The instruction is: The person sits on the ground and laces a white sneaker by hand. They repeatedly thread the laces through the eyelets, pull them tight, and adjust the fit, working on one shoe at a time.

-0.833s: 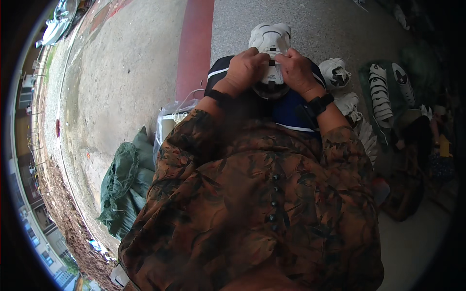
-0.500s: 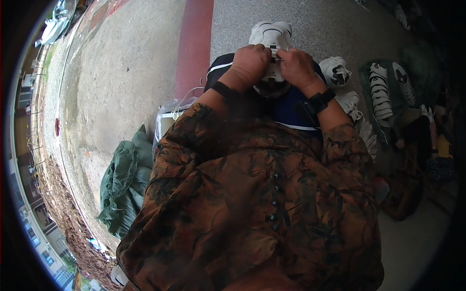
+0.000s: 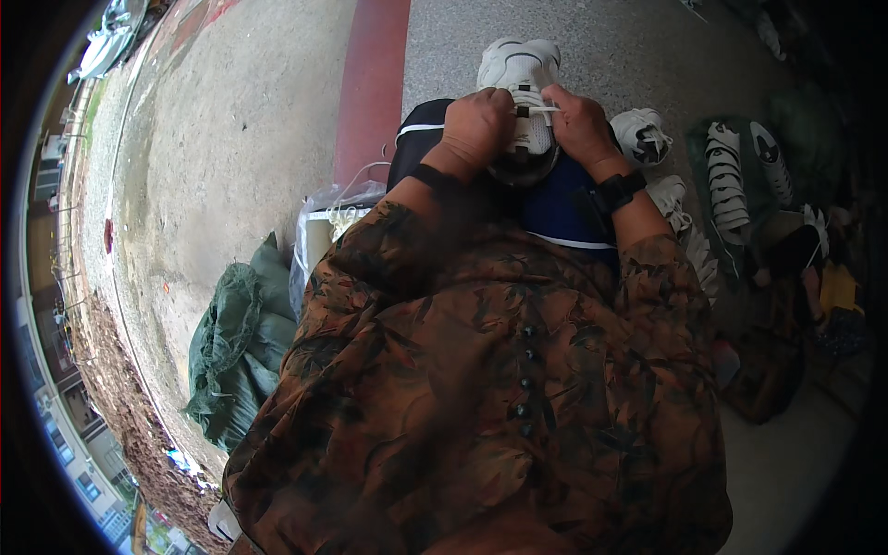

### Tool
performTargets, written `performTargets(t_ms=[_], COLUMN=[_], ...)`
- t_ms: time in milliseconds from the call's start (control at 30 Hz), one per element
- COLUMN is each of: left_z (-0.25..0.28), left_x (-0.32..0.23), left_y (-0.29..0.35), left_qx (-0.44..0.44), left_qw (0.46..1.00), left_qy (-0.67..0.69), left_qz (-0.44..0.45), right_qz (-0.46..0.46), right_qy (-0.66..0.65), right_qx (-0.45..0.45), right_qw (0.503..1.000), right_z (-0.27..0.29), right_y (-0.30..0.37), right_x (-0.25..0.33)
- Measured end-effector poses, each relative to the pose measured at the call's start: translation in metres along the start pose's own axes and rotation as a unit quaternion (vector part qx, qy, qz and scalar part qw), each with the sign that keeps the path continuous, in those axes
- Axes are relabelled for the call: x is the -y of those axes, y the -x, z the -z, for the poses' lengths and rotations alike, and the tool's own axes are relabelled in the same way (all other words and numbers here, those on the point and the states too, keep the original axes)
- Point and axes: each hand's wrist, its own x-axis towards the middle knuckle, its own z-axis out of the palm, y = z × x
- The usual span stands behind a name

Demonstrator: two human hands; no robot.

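The ground [image 3: 592, 37] is grey speckled pavement, crossed by a red painted strip [image 3: 375, 83] with rougher concrete [image 3: 231, 139] to its left. On the concrete lie a dark green sack [image 3: 236, 342] and, just beside it, a clear plastic bag [image 3: 328, 222]. To the right, several white sneakers [image 3: 643, 137] lie on the pavement, two more on a dark green mat [image 3: 740, 176].

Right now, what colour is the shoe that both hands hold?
The shoe is white with white laces, seen best in the head view.
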Motion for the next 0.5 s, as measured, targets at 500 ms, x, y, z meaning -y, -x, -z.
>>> performTargets(t_ms=[500], left_z=[0.031], left_x=[0.014], left_y=[-0.022], left_qx=[0.012], left_qw=[0.985], left_qy=[-0.03], left_qz=[-0.172], right_qz=[-0.029], right_qy=[-0.019], right_qx=[0.057], right_qw=[0.998], right_z=[-0.001], right_y=[-0.003], right_x=[0.01])
